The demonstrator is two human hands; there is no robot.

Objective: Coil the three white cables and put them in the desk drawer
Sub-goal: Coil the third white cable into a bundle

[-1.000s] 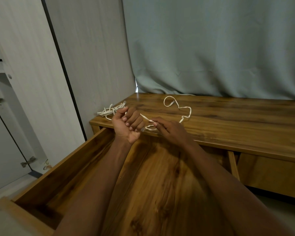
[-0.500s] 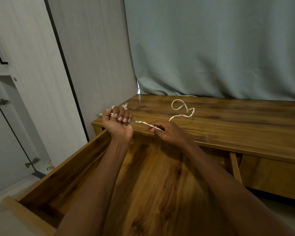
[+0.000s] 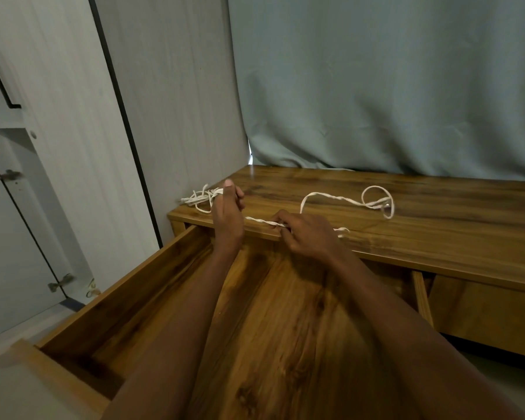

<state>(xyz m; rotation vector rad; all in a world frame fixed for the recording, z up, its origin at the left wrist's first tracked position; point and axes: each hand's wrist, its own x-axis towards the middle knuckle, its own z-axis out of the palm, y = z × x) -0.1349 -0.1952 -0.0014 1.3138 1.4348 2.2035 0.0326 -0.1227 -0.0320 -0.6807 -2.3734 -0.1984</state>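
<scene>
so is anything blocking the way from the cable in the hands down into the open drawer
Nothing visible does. The white cable stretches between the left hand and right hand right over the open drawer, whose visible floor is bare apart from the forearms.

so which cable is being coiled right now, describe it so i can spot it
Look at the wooden desk top in front of the grey curtain. The stretched cable runs taut between left hand and right hand, its tail looping right, unlike the loose bundle at the left corner.
</scene>
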